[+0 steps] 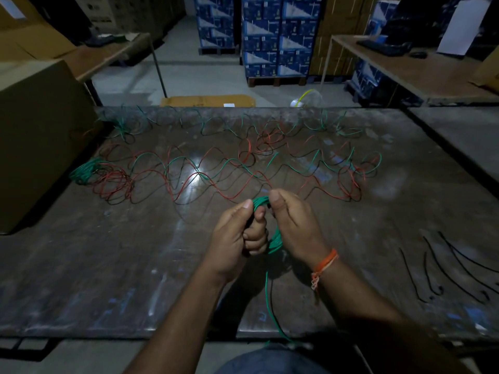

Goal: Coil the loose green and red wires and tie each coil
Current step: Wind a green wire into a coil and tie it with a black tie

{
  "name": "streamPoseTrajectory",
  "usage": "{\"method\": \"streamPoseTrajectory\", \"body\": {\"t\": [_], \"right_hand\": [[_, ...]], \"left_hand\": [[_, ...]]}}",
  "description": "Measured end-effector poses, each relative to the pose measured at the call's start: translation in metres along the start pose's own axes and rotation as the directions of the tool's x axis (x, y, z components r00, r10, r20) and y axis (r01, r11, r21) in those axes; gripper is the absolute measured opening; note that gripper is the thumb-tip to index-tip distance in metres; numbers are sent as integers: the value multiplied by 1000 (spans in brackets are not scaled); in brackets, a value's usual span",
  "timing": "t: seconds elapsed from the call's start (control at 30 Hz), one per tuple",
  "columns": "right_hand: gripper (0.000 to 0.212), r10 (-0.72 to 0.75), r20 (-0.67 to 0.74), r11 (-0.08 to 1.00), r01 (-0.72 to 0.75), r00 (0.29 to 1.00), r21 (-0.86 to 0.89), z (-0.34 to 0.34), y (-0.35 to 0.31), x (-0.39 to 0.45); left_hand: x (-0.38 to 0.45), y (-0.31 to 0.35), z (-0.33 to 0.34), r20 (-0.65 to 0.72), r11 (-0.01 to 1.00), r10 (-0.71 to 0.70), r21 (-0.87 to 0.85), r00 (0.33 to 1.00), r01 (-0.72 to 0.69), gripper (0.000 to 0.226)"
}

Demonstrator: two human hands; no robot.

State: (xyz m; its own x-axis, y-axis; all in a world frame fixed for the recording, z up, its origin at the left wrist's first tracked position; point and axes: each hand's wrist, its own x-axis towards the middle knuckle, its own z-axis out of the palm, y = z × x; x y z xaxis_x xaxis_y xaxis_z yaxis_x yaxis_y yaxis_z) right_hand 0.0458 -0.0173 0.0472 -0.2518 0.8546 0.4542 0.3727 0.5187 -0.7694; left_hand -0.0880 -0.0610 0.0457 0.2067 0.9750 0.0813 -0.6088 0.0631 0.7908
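A green coil (pixel 273 240) of wire sits between both hands above the near middle of the counter (pixel 113 265). The left hand (pixel 235 238) has its fingers curled round the coil's left side, thumb up at the top of the loop. The right hand (pixel 294 228) grips the coil's right side, thumb pressed on the top turns, so the two hands are close together with thumbs nearly meeting at 12 o'clock of the coil. An orange thread band (pixel 324 263) circles the right wrist. From the coil's 6 o'clock a loose green tail (pixel 267 300) runs down toward the counter's near edge and over it.

Beyond the hands, at 12 o'clock, loose green and red wires (pixel 216 174) lie in wavy tangled runs across the counter's middle and far side. At 10 o'clock a green bundle (pixel 85 170) lies touching a looped red bundle (pixel 114 183). At 3 to 4 o'clock several black ties (pixel 442 268) lie side by side, well apart from the hands. A large cardboard box (pixel 40 136) stands on the counter's left end at 9 to 10 o'clock. Stacked blue cartons (pixel 278 36) stand on the floor far behind.
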Motion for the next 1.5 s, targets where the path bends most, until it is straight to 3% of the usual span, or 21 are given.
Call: {"method": "streamPoseTrajectory", "body": {"t": [0.17, 0.37, 0.47, 0.67, 0.83, 1.07, 1.17, 1.27, 1.37, 1.5], "right_hand": [[52, -39, -1, 998, 39, 999, -54, -9, 7, 7], [57, -26, 44, 999, 28, 999, -37, -18, 17, 8], [60, -13, 70, 999, 16, 997, -36, -21, 21, 9], [52, -3, 75, 999, 6, 997, -38, -27, 21, 9], [42, 13, 108, 999, -8, 994, -50, -30, 22, 11], [42, 25, 94, 1000, -23, 995, -20, -31, 19, 9], [38, 108, 136, 986, -124, 985, 111, -34, 25, 5], [19, 210, 201, 944, -252, 957, 212, -36, 35, -4], [9, 260, 201, 941, -295, 944, 165, -36, 43, -14], [17, 362, 162, 907, -387, 918, 166, -27, 51, -29]], "left_hand": [[3, 9, 2, 147, 991, -97, -79, 984, 109, 31], [9, 12, 3, 184, 982, -170, -46, 968, 181, 29], [12, 9, 6, 125, 983, -180, -21, 976, 184, 35], [18, -4, 20, -89, 994, -58, 89, 994, 66, 30], [18, -10, 19, -82, 996, -79, -47, 993, 76, 31], [20, -10, 21, -96, 994, -88, -73, 991, 81, 32], [23, -5, 15, -132, 973, -81, -227, 988, 49, 32], [27, 7, 2, -173, 939, -62, -344, 983, -2, 32], [26, 14, -11, -198, 904, -57, -427, 979, -33, 37], [23, 18, -25, -213, 856, -19, -508, 977, -94, 41]]}}
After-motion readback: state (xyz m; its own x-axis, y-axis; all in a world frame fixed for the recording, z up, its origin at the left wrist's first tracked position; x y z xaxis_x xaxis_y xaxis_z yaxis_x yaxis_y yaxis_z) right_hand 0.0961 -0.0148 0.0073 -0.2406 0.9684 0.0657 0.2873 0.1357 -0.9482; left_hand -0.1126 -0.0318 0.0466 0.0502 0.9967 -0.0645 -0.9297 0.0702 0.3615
